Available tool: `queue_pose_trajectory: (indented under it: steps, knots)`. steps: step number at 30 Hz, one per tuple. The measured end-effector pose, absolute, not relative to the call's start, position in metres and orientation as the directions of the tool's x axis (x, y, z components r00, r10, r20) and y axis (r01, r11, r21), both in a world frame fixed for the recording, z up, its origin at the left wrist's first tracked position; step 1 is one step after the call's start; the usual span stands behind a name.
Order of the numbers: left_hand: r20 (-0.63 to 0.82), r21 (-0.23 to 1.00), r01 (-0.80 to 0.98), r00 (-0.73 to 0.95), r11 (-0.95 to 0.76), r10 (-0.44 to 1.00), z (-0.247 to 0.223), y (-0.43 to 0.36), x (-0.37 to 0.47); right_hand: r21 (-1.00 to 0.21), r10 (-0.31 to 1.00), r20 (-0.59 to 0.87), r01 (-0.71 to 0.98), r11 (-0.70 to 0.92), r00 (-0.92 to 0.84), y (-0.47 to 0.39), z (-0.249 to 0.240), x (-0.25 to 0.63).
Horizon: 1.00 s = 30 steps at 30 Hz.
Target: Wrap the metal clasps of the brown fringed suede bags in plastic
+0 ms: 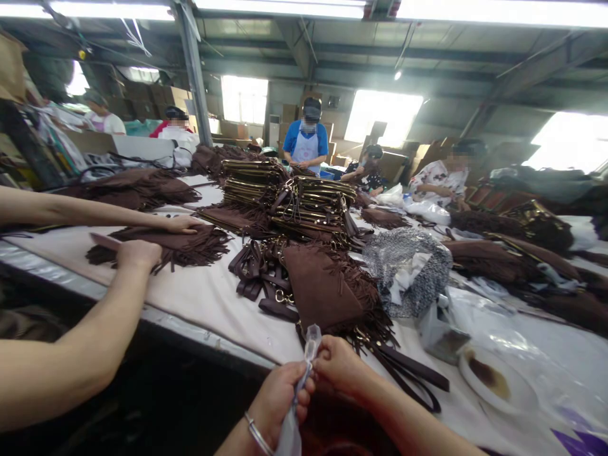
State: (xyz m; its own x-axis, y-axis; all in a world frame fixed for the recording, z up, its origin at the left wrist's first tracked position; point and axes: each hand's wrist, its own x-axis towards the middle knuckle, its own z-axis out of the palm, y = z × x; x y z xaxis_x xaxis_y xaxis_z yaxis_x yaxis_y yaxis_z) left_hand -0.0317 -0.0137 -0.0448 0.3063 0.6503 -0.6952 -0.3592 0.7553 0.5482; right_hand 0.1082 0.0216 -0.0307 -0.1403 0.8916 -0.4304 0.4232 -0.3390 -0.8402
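My left hand (285, 396), with a silver bangle at the wrist, is closed around a gathered strip of clear plastic wrapping (289, 430) at the table's front edge. Against it on the right, my right hand (339, 364) pinches the same plastic near its upper end, where a small metal piece seems to show through. Just beyond both hands lies a brown fringed bag (320, 288), its fringe toward the right. Dark straps with gold-coloured clasps (266, 272) are heaped at its left, and another strap (413, 367) trails to the right.
Stacked bags with gold zips (308, 209) stand behind. At left, a co-worker's hands (140, 253) work on brown fringed pieces (190, 247). Right of the bag are a grey speckled bundle (408, 266), a stained white bowl (498, 380) and plastic sheeting (532, 342). Several people sit or stand beyond.
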Motion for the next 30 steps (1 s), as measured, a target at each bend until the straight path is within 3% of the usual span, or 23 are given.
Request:
queue_pose_trajectory:
  steps: [8, 11, 17, 21, 24, 27, 30]
  knots:
    - [-0.685, 0.37, -0.504, 0.42, 0.781, 0.595, -0.056, -0.017, -0.032, -0.827, 0.939, -0.304, 0.533, -0.179, -0.158, 0.02, -0.03, 0.104]
    - [-0.689, 0.433, -0.482, 0.369, 0.762, 0.624, -0.055, -0.018, -0.029, -0.816, 0.948, -0.29, 0.551, -0.173, -0.133, 0.023, -0.035, 0.103]
    - [-0.616, 0.699, -0.368, 0.125, 0.613, 0.778, -0.045, -0.023, -0.018, -0.805, 0.963, -0.268, 0.556, -0.206, -0.031, 0.017, -0.051, 0.109]
    - [-0.589, 0.761, -0.3, 0.055, 0.576, 0.806, -0.037, -0.025, -0.008, -0.871, 0.922, -0.381, 0.358, -0.337, -0.06, 0.003, -0.045, 0.113]
    - [-0.488, 0.837, -0.248, 0.067, 0.489, 0.87, -0.03, -0.028, 0.0, -0.898, 0.908, -0.405, 0.231, -0.374, -0.107, -0.003, -0.036, 0.117]
    - [-0.35, 0.926, -0.094, 0.153, 0.366, 0.924, -0.028, -0.035, 0.006, -0.893, 0.891, -0.446, 0.108, -0.436, -0.087, -0.003, -0.029, 0.122]
    - [-0.395, 0.917, 0.05, 0.24, 0.395, 0.887, -0.032, -0.041, 0.005, -0.85, 0.847, -0.517, -0.041, -0.525, -0.125, 0.0, -0.025, 0.13]
